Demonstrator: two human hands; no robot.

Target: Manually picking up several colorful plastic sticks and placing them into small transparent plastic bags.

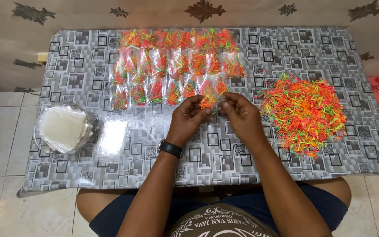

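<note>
Pinched between fingers (208, 110) of left hand (188, 118) and right hand (241, 115): small clear plastic bag with orange, red and green rubber bands (207, 102), held just above counter (224, 149), probably to keep mouth accessible. Beyond, filled bags in neat rows (176, 66). At right, loose heap of bright bands (304, 114), near. At left, flat empty bags (112, 136) and round clear bowl (64, 128).

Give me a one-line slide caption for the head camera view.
Both hands, left hand and right hand, hold a small clear bag of colourful rubber bands above a patterned table.
</note>
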